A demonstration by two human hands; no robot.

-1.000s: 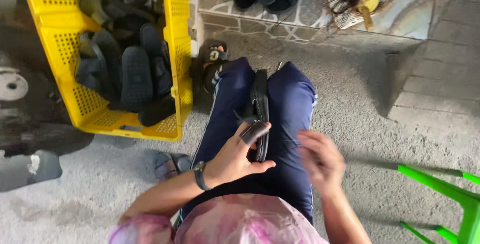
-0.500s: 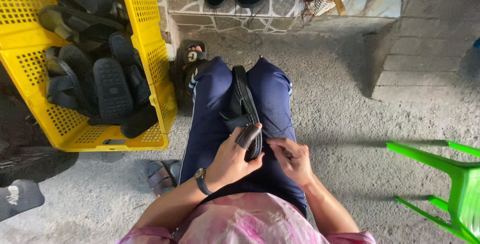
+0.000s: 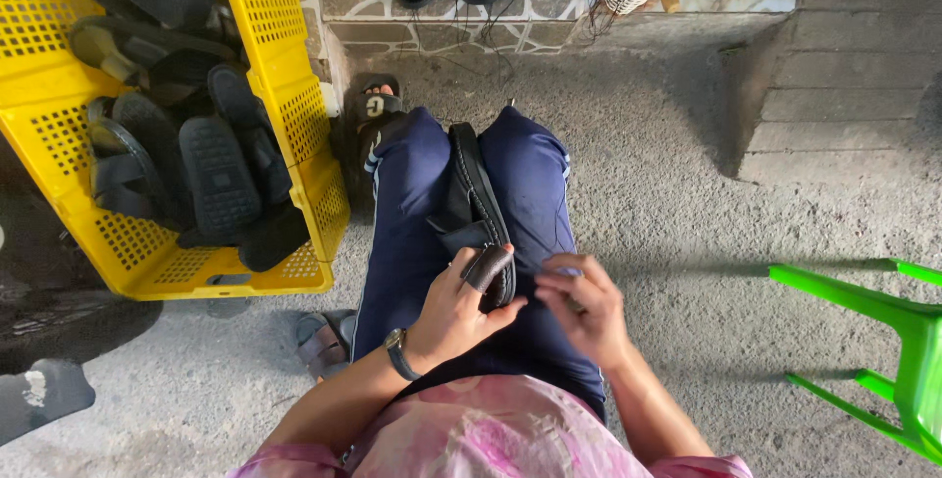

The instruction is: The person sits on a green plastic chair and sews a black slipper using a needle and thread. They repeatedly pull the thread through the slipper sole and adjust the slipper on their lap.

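Rough grey concrete floor (image 3: 667, 193) is seen below a seated person. A black sandal (image 3: 478, 213) lies on the lap between the thighs, its long axis running away from the body. The near end is grasped by the left hand (image 3: 453, 313), thumb and fingers closed around a dark strap. The right hand (image 3: 581, 309) is held just beside that end, fingers curled, nothing visibly gripped. A yellow crate (image 3: 294, 115) of dark sandals stands to the left.
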